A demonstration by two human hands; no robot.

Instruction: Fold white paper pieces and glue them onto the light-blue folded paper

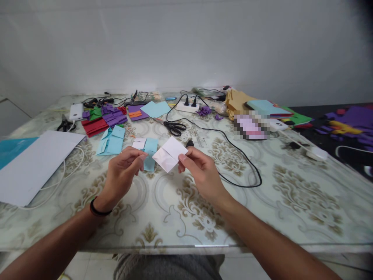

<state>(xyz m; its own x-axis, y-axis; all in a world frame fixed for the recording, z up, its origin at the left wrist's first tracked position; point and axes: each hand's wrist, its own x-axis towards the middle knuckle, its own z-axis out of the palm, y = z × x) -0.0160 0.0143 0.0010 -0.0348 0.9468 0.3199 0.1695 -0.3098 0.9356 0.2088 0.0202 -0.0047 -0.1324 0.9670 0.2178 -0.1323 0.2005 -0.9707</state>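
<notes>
A folded white paper square point(170, 153), creased with a slit along its middle, is pinched by its right corner between the thumb and fingers of my right hand point(201, 171). My left hand point(125, 167) is closed, fingers curled and thumb against the index finger, just short of the paper's left corner. I see nothing held in it. Behind the hands lie a light blue paper piece point(150, 145) and a small white folded piece point(139, 143). Farther left are several folded light blue papers point(112, 140).
Black-handled scissors point(175, 128) lie beyond the paper. A black cable point(241, 151) loops from a white power strip point(188, 107) to the right. White sheets point(40, 167) are at left. A phone point(252, 127), blurred out, and coloured paper stacks point(269, 107) lie at right.
</notes>
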